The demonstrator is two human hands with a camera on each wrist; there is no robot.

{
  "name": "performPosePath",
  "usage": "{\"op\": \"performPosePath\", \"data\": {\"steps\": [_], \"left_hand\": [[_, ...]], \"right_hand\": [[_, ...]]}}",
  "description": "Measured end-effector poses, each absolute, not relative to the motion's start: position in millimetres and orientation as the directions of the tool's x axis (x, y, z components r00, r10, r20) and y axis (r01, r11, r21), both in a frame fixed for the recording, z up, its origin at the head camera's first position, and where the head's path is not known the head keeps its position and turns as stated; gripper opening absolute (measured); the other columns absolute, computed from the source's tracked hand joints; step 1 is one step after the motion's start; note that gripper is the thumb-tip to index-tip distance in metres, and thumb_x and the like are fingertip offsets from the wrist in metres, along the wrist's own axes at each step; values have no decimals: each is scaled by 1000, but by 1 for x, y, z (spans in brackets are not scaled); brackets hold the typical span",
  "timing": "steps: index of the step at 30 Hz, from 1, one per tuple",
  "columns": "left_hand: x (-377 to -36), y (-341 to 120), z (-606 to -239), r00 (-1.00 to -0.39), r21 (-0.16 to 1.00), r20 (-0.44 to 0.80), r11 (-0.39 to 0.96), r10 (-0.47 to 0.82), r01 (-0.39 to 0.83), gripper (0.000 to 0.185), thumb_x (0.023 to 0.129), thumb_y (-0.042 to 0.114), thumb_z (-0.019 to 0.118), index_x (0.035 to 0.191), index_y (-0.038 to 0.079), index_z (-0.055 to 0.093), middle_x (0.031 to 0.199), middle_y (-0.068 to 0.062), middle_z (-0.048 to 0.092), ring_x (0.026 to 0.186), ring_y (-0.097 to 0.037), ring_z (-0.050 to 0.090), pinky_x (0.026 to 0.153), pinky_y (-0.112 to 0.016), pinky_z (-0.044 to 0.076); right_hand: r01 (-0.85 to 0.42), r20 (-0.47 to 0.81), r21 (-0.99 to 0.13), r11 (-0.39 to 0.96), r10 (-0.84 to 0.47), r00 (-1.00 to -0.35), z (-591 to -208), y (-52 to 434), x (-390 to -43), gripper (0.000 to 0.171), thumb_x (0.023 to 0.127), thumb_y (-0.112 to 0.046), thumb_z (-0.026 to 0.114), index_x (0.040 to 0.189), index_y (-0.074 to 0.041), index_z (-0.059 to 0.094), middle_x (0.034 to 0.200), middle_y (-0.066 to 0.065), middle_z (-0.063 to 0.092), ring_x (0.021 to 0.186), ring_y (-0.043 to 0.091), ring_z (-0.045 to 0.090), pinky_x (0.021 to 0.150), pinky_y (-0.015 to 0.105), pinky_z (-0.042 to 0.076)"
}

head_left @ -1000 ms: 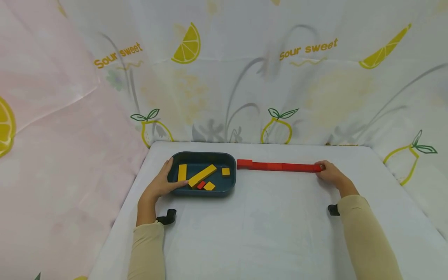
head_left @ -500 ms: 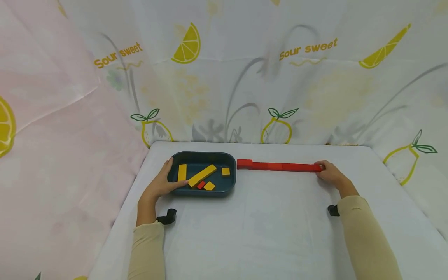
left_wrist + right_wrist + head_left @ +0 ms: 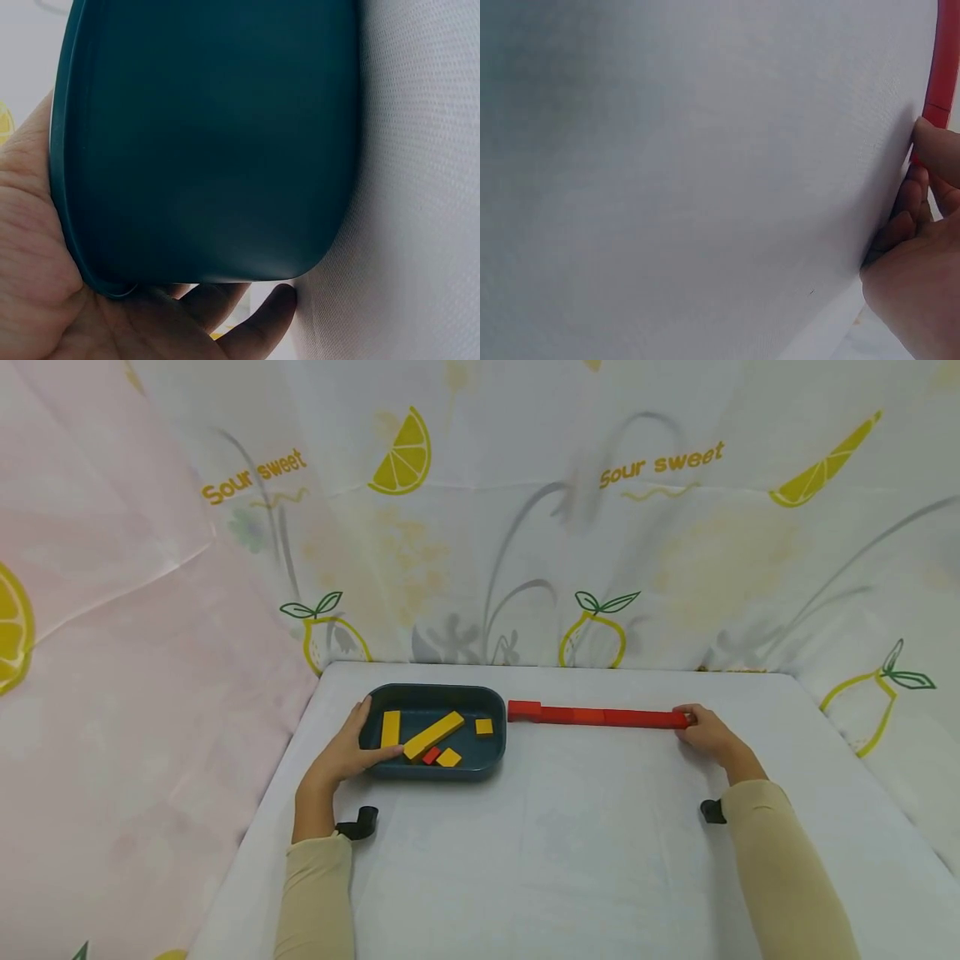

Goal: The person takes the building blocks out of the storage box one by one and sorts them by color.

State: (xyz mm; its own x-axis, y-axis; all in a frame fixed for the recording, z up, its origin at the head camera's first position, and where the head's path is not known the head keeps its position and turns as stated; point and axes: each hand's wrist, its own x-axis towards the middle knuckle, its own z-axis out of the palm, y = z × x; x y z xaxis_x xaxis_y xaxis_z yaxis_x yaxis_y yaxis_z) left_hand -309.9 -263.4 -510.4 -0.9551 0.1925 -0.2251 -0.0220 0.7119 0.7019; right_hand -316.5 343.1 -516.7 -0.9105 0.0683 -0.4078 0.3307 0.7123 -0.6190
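A dark teal tray (image 3: 431,774) stands at the left of the table, with yellow blocks (image 3: 433,735) and a small red block (image 3: 431,756) inside. My left hand (image 3: 347,752) grips its left end, thumb over the near rim and fingers round the outside. In the left wrist view the tray's wall (image 3: 217,142) fills most of the picture. Right of the tray runs a row of red blocks (image 3: 588,717) placed end to end, the leftmost one taller. My right hand (image 3: 708,732) pinches the end block (image 3: 937,116) of that row between thumb and fingers.
A white cloth covers the table (image 3: 570,860). Behind it hangs a lemon-print curtain (image 3: 480,527), with a pinkish part at the left. Black camera mounts (image 3: 360,823) sit at both wrists.
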Motion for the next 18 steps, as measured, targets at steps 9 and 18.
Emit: {"op": "performPosePath", "data": {"steps": [9, 18], "left_hand": [[-309, -266, -510, -955, 703, -230, 710, 188, -30, 119, 83, 53, 75, 159, 19, -9, 166, -18, -9, 152, -43, -2, 119, -66, 7], [-313, -267, -513, -958, 714, -191, 700, 215, 15, 121, 80, 56, 75, 160, 19, -9, 167, -16, -8, 153, -41, 0, 120, -65, 8]], "right_hand": [[373, -404, -624, 687, 125, -906, -520, 336, -318, 61, 97, -8, 48, 152, 0, 24, 146, 39, 17, 131, 52, 27, 109, 65, 32], [297, -345, -558, 775, 109, -932, -510, 341, -325, 78, 95, -12, 54, 152, 9, 5, 136, 39, 27, 124, 51, 33, 107, 65, 36]]}}
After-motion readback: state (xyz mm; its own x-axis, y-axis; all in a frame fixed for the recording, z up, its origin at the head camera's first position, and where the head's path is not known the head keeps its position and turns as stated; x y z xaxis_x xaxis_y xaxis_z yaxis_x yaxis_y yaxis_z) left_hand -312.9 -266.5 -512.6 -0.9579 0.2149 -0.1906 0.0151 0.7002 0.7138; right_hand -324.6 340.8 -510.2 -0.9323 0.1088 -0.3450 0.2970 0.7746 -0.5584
